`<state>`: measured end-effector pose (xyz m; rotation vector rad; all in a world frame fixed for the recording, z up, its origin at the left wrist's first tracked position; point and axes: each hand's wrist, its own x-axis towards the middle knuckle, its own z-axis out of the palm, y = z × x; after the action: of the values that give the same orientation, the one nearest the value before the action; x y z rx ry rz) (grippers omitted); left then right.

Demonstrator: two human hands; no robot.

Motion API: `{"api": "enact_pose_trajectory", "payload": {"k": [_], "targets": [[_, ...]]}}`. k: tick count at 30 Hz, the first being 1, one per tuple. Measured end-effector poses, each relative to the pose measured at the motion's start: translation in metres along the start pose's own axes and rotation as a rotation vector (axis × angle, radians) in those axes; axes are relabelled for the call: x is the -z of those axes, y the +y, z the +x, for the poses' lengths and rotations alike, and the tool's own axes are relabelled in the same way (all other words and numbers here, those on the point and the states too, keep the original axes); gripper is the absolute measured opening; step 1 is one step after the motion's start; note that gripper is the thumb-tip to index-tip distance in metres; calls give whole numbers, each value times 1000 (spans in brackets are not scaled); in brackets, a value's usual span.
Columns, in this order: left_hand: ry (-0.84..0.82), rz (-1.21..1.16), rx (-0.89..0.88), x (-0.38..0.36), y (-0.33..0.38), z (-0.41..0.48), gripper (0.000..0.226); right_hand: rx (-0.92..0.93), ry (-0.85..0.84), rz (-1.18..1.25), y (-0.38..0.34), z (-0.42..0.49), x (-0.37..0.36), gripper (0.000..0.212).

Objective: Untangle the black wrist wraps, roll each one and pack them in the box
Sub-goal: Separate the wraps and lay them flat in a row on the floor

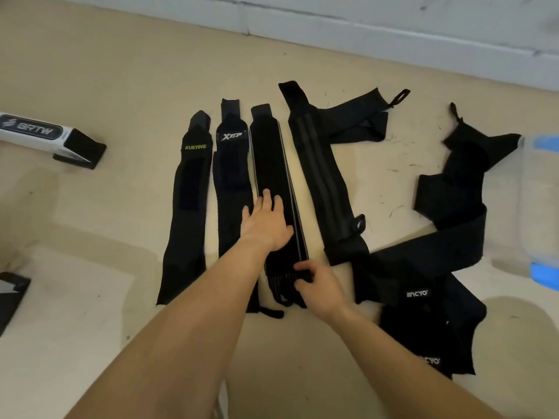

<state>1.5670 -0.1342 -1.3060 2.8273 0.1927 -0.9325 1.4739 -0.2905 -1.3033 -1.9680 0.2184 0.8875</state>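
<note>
Several black wrist wraps lie on the beige floor. Three lie straight, side by side: one marked XUEYING (187, 207), one marked XTEP (231, 164), and a grey-edged wrap (269, 152). My left hand (266, 222) presses flat, fingers spread, on the middle of the grey-edged wrap. My right hand (314, 282) pinches that wrap's near end, which is bunched. A striped wrap (320, 176) lies to the right, crossing another strap (357, 122). A tangled heap of wraps (438, 261) sits at the right. The clear box (541, 207) with blue clips stands at the right edge.
A white and black BRTW carton (39, 131) lies at the left with its flap open. A dark flat item (12, 294) shows at the lower left edge. A white wall base (363, 34) runs along the far side.
</note>
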Motion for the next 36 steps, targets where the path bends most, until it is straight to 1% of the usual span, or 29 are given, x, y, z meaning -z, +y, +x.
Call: {"api": "enact_pose_trajectory", "payload": {"k": [2, 4, 6, 8, 10, 13, 16, 20, 23, 25, 27, 29, 31, 32, 34, 36], "targets": [[5, 18, 18, 7, -2, 7, 83, 38, 12, -86, -4, -1, 2, 41], [46, 10, 37, 11, 0, 7, 79, 49, 27, -144, -9, -3, 7, 38], [165, -37, 11, 13, 9, 1, 69, 62, 55, -130, -13, -6, 16, 34], [288, -121, -54, 11, 24, -8, 54, 82, 80, -92, -13, -11, 30, 29], [322, -196, -111, 9, 46, -18, 43, 87, 90, -74, -9, -18, 49, 27], [284, -258, -173, 4, 84, -33, 38, 72, 127, -107, 5, -27, 81, 26], [218, -239, -249, -3, 118, -46, 35, 27, 223, -130, 20, -38, 114, 26], [111, -200, -339, -20, 153, -63, 27, -56, 398, -52, 50, -56, 152, 22], [33, -162, -394, -36, 171, -72, 26, -145, 517, 30, 82, -69, 176, 23], [29, -127, -426, -47, 176, -76, 24, -209, 522, 70, 104, -79, 184, 25], [27, -95, -438, -56, 179, -80, 23, -248, 487, 80, 124, -83, 186, 23], [12, -57, -428, -64, 181, -84, 29, -266, 436, 70, 137, -85, 182, 18], [18, -13, -415, -72, 182, -86, 43, -275, 394, -4, 140, -85, 176, 6], [25, 14, -417, -74, 182, -86, 53, -270, 395, -46, 142, -83, 172, 9], [45, 86, -446, -80, 182, -86, 69, -251, 414, -90, 143, -80, 166, 24], [56, 107, -468, -83, 181, -85, 74, -248, 418, -85, 139, -78, 162, 32]]}}
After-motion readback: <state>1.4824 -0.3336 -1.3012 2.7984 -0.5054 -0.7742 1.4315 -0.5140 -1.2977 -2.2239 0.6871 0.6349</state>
